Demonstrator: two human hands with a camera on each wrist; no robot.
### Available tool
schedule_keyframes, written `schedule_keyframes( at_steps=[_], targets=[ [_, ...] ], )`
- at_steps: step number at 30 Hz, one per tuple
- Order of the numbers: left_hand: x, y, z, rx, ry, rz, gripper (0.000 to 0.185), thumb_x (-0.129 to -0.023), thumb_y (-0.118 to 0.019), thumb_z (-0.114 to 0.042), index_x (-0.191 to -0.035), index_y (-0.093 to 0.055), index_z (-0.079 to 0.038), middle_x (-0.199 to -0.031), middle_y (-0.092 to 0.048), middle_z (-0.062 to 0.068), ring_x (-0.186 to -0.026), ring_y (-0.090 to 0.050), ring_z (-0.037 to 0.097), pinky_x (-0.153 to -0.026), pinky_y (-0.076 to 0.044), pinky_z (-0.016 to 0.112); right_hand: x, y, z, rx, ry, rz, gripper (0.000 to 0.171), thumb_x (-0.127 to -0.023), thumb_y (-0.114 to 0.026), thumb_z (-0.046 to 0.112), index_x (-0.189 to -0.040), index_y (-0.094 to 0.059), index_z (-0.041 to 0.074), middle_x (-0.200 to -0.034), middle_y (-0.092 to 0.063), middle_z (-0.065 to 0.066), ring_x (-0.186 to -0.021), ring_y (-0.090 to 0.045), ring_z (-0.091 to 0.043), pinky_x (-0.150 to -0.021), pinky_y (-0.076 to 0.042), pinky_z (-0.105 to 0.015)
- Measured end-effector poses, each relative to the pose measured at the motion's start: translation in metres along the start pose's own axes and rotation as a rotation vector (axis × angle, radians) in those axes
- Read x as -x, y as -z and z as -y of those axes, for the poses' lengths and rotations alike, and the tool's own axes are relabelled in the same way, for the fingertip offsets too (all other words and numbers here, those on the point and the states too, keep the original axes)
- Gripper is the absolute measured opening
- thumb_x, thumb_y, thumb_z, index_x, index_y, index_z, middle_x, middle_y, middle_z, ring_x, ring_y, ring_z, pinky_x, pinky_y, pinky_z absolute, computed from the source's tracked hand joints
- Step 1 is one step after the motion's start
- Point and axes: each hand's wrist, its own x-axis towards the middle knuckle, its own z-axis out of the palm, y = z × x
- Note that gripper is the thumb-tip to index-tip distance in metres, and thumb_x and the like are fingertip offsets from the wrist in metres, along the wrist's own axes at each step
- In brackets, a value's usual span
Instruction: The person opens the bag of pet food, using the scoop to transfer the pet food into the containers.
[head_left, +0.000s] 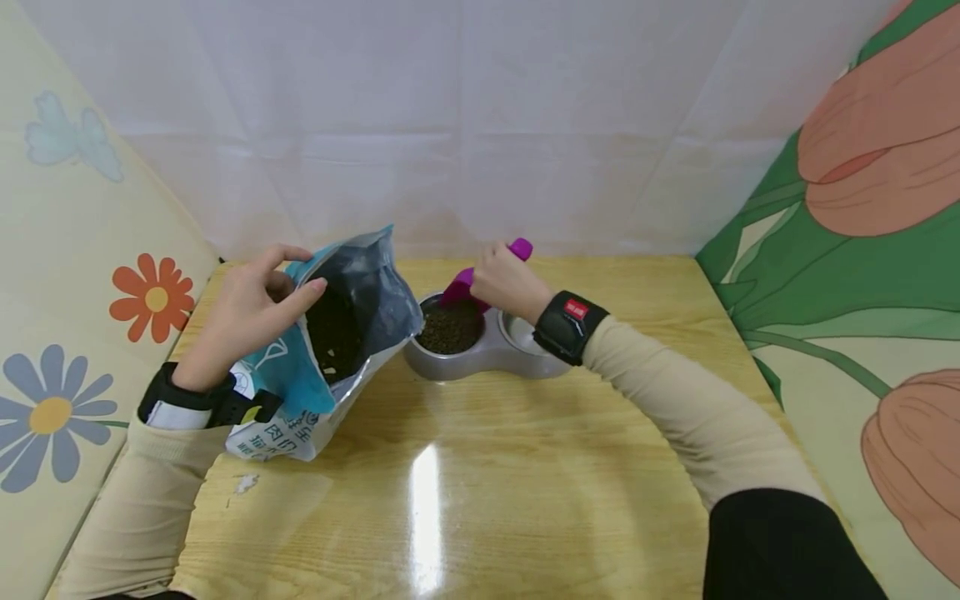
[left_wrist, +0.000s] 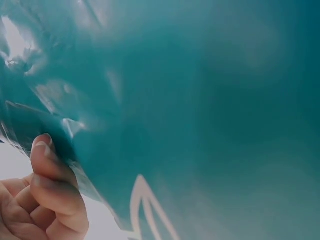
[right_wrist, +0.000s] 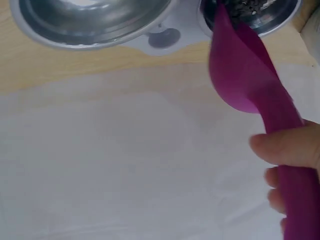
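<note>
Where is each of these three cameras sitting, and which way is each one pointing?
Head: worn on the head, looking forward and down at the table; both sleeved arms show, left hand holding the open bag, right hand over the double bowl.
Left wrist: pressed close to the teal bag; only fingertips show.
Right wrist: looks along the purple scoop toward the bowls; fingers show.
Shared: head and right wrist both show scoop and bowls.

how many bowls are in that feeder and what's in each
2. The left bowl holds brown kibble, with the purple scoop in the right hand tipped over it. The right bowl looks empty, partly hidden behind the wrist.
</note>
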Motion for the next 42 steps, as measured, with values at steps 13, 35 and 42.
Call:
schedule_keyframes(
  at_steps=[13,35,42],
  targets=[
    [-0.001,0.000,-0.001,0.012,-0.012,-0.006,0.035,-0.086,-0.062,-0.016,-0.116,-0.053,-0.002,-0.054,-0.049,0.002,-0.044,-0.041,0.012,-0.040,-0.030,0.024,0.009,0.003,-0.008,0.051,0.001,-0.027,0.020,-0.089,-0.053,0.015,-0.072,-0.063,0.009,-0.066,-0.057,-0.006,-0.061,-0.051,-0.018,-0.059,-0.041,-0.031],
    [-0.001,-0.001,0.000,0.012,0.008,0.005,0.038,-0.086,-0.062,-0.018,-0.118,-0.051,-0.001,-0.055,-0.051,0.003,-0.044,-0.042,0.011,-0.040,-0.031,0.024,0.041,-0.013,-0.011,-0.561,-0.315,0.259,0.016,-0.079,-0.060,0.005,-0.092,-0.066,0.013,-0.075,-0.059,-0.009,-0.068,-0.055,-0.024,-0.053,-0.046,-0.037],
    [-0.001,-0.001,0.001,0.007,0.019,0.007,0.038,-0.086,-0.062,-0.016,-0.119,-0.051,-0.001,-0.055,-0.052,0.003,-0.044,-0.042,0.011,-0.040,-0.031,0.022,0.063,-0.022,-0.017,-0.791,-0.416,0.247,0.012,-0.072,-0.063,0.007,-0.081,-0.064,0.015,-0.063,-0.052,-0.001,-0.058,-0.051,-0.020,-0.046,-0.039,-0.036]
  ],
)
